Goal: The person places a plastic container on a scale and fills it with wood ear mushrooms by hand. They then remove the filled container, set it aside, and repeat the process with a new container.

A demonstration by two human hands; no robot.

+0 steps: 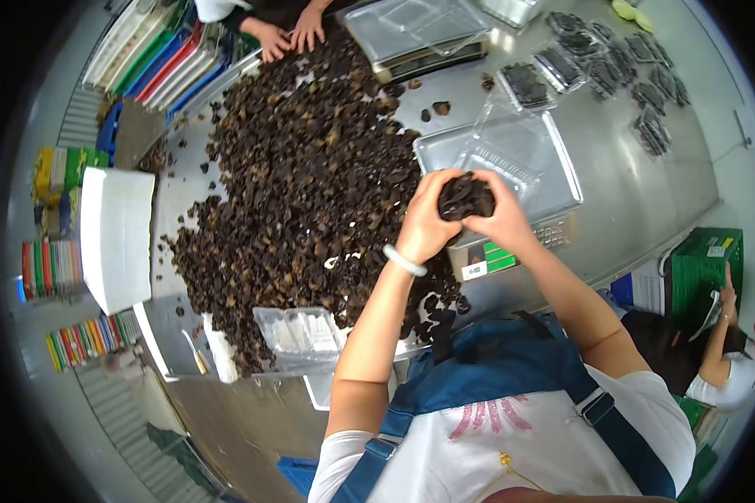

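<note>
Both my hands are cupped around a clump of black wood ear mushrooms (466, 198). My left hand (426, 216), with a pale bangle at its wrist, closes on the clump from the left. From the right, my right hand (505, 211) wraps the same clump, thumbs meeting below it. Under and beyond the hands is the metal tray (554, 142) of a weighing scale (501, 256), with an open clear plastic box (499, 168) on it. A big heap of wood ear mushrooms (302, 176) spreads over the table on the left.
Filled clear boxes (559, 69) stand at the far right. Another scale (424, 38) is at the back. A co-worker's hands (268, 38) touch the heap's far edge. A clear tray (298, 334) lies near the front edge, and a white foam box (117, 239) stands left. Another person (721, 369) is at right.
</note>
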